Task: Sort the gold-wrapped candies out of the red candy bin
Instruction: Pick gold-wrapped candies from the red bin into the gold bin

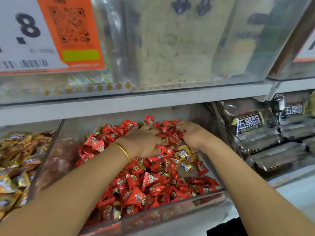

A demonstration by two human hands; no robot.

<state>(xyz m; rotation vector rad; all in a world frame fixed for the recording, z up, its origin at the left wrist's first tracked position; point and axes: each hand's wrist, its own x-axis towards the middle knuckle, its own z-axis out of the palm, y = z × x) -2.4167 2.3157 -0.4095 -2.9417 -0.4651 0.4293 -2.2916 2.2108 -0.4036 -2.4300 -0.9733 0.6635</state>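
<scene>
1. Nearest is the clear front wall of the red candy bin (170, 213), which sits on the lower shelf level with both forearms reaching in over it.
2. The bin is heaped with red candies (150, 181), piled higher toward the far wall.
3. A few loose gold-wrapped candies (185, 157) lie on the heap right of centre, just near of the right hand; more gold corners poke out among the red along the front wall.
4. The left hand (143, 142) is palm down on the middle of the pile, with a thin gold bracelet (125, 151) at its wrist. Its fingers curl down into the red candies and the tips are buried, so I cannot tell whether it grips any.
5. The right hand (192, 133) is just right of the left, close but apart from it, near the far right corner of the bin. Its fingers are curled tight, pinching a gold-wrapped candy (180, 124) at the tips.
6. In the next bin to the left is a mass of gold candies (15, 159); to the right lie dark packets (255, 133) with white lettering.
7. Farther and above, a grey shelf edge (136, 103) carries an upper clear bin (170, 48), its contents blurred, with a price sign (25, 34) and an orange label (71, 31) at the left.
</scene>
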